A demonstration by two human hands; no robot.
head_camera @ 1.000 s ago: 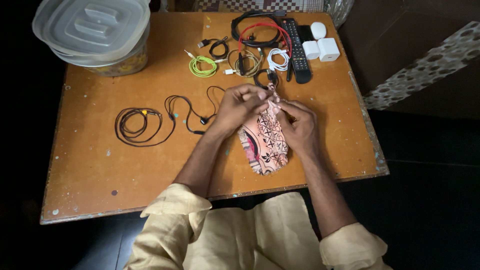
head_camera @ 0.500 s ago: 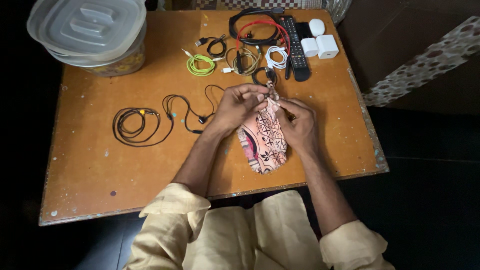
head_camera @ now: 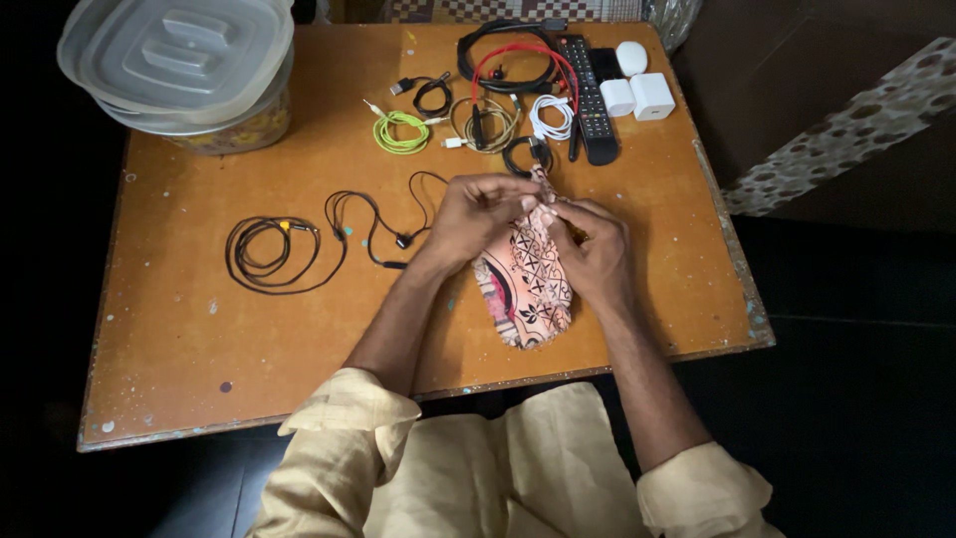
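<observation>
Head view, single frame. Patterned cloth pouch (head_camera: 525, 289) flat on the orange surface (head_camera: 199, 339), closed bottom toward the body, mouth pointing away toward the cable cluster. Probable reason for the flat lay: weight carried by the surface, so both hands free for fine work at the mouth only.

Left hand (head_camera: 476, 214) curled over the upper left of the pouch, fingertips pinched onto fabric at the mouth. Right hand (head_camera: 595, 249) alongside the right edge, fingertips likewise pinched at the same spot. Both grips closed on the pouch top, nearly touching each other; whether on a drawstring or on bare fabric, cannot tell. Bulk of the pouch below and between the two grips, trailing toward the table edge.

Black earphone cable (head_camera: 299, 244) loosely coiled, left of the left hand, apart from it. Beyond the pouch mouth: green coiled cable (head_camera: 400, 132), white coiled cable (head_camera: 550, 117), black remote (head_camera: 590, 100), two white chargers (head_camera: 637, 97), all laid singly, probably for easy picking. Lidded plastic containers (head_camera: 179, 65) stacked at the far left corner.
</observation>
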